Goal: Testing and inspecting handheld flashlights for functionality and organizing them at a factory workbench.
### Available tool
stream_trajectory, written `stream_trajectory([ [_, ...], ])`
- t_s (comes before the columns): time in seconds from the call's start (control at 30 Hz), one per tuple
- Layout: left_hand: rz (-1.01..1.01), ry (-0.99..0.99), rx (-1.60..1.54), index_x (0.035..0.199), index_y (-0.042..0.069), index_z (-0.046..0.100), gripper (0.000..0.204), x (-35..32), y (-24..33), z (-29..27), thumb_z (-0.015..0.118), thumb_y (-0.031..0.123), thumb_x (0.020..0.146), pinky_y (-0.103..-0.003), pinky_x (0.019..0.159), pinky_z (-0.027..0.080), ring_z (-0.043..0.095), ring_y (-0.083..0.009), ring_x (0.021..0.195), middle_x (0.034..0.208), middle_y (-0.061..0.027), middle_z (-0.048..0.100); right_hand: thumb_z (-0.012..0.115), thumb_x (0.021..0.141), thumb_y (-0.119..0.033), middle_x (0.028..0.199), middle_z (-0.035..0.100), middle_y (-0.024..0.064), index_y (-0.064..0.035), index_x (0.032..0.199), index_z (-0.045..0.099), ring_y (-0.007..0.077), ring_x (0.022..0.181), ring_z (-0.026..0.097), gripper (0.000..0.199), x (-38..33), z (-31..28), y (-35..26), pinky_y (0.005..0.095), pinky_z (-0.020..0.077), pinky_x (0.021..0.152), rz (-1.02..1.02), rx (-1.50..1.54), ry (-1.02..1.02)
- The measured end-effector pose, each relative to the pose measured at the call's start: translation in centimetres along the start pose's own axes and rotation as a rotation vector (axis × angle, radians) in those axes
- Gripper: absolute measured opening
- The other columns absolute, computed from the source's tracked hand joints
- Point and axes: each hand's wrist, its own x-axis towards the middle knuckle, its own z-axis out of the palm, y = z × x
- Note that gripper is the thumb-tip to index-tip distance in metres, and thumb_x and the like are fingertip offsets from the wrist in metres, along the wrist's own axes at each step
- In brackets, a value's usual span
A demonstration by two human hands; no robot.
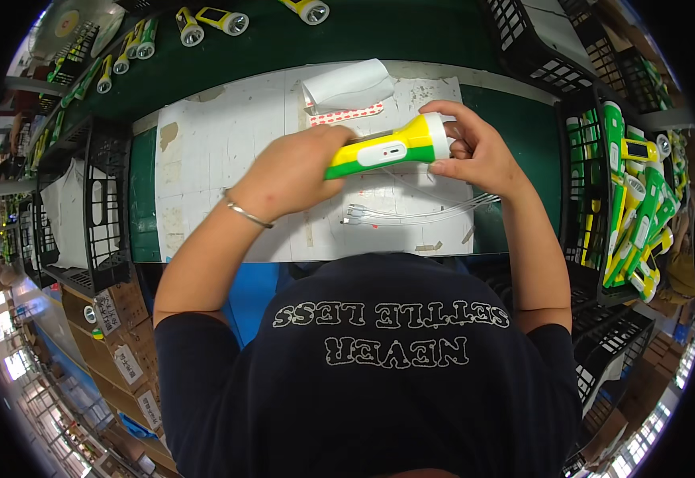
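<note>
A yellow and green flashlight (391,150) with a white head ring lies level between my hands, above the white work sheet (196,171). My left hand (303,170) is wrapped round its body end. At the other end my right hand (479,150) has its thumb and fingers on the white ring. A white panel with a small port and a red dot faces up on the flashlight's side. Below it several white cables (411,213) lie on the sheet. Behind it rest a curled white paper (349,86) and a strip with red marks (346,115).
At the right, a black crate (590,275) holds several green and yellow flashlights (638,227). Another black crate (84,275) with white paper stands at the left. More flashlights (224,20) lie along the far side of the green table (411,40). Cardboard boxes (116,350) are stacked lower left.
</note>
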Motion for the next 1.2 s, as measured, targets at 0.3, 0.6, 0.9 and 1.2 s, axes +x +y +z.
stream_trajectory([
  [0.3, -0.079, -0.148, -0.230, 0.118, 0.003, 0.053, 0.047, -1.9, -1.3, -0.6, 0.067, 0.021, 0.077, -0.040, 0.082, 0.049, 0.062, -0.0344, 0.094, 0.103, -0.0188, 0.063, 0.079, 0.072, -0.011, 0.091, 0.062, 0.0027, -0.0092, 0.130, 0.049, 0.0008, 0.057, 0.040, 0.065, 1.2, 1.9, 2.0, 0.0163, 0.0353, 0.055, -0.036, 0.275, -0.026],
  [0.6, -0.242, 0.077, -0.823, 0.138, 0.001, 0.032, 0.072, -0.1, -1.4, 4.8, 0.067, 0.018, 0.078, -0.035, 0.098, 0.041, 0.054, -0.0305, 0.115, 0.124, -0.0216, 0.053, 0.066, 0.080, -0.030, 0.090, 0.066, 0.0117, -0.0073, 0.103, 0.061, 0.0310, 0.080, 0.064, 0.032, 3.4, 8.5, 5.6, 0.0381, 0.0507, 0.069, 0.011, -0.912, 0.209],
  [0.9, -0.188, 0.201, -0.667, 0.138, -0.001, 0.032, 0.074, 0.9, -0.7, 6.3, 0.068, 0.017, 0.075, -0.036, 0.096, 0.043, 0.055, -0.0316, 0.114, 0.125, -0.0220, 0.052, 0.064, 0.090, -0.021, 0.070, 0.056, -0.0037, -0.0019, 0.085, 0.063, 0.0024, 0.064, 0.048, 0.020, 1.3, 4.6, 3.0, 0.0198, 0.0383, 0.056, 0.090, 0.133, 0.243],
  [1.2, -0.186, 0.342, -0.221, 0.139, 0.006, 0.035, 0.073, 1.6, 1.4, 6.6, 0.067, 0.015, 0.073, -0.039, 0.086, 0.049, 0.058, -0.0342, 0.101, 0.110, -0.0190, 0.054, 0.065, 0.089, -0.025, 0.063, 0.051, -0.0054, -0.0044, 0.081, 0.063, 0.0013, 0.055, 0.041, 0.022, 1.0, 4.9, 2.8, 0.0192, 0.0302, 0.050, 0.150, 0.153, 0.350],
])
